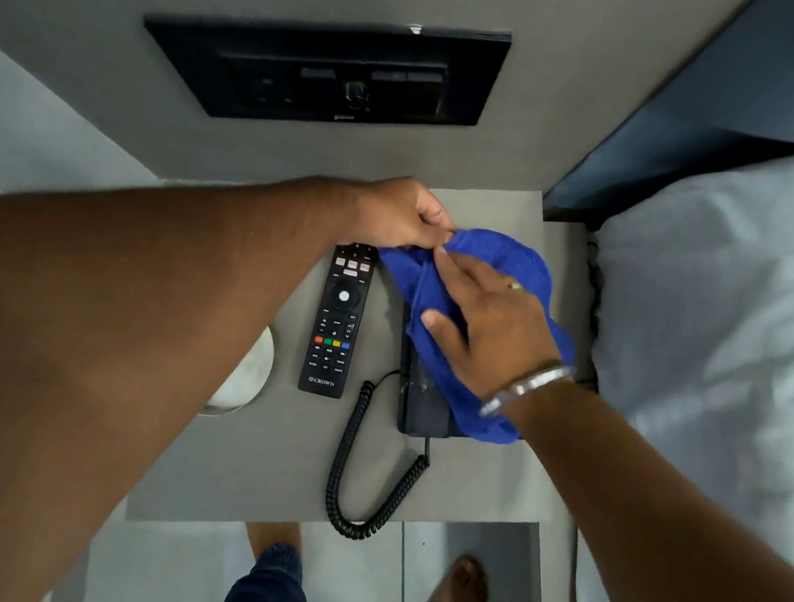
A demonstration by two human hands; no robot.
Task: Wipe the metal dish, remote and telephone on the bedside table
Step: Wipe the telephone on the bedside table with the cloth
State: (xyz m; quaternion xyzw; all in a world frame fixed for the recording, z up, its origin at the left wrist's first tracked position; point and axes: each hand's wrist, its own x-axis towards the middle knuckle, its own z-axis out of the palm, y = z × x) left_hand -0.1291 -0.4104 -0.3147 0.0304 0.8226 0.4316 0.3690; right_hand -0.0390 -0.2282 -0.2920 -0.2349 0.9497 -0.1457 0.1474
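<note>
Pressing flat, fingers spread, right hand on blue cloth draped over phone; left hand pinching cloth's far edge. Remote lying just left of phone on table, coiled cord looping toward near edge. Dish further left, mostly hidden by left forearm.

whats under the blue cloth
The telephone: its dark near end and coiled cord stick out from under the blue cloth. The right hand presses the cloth down, so the phone's keypad and handset are hidden.
</note>
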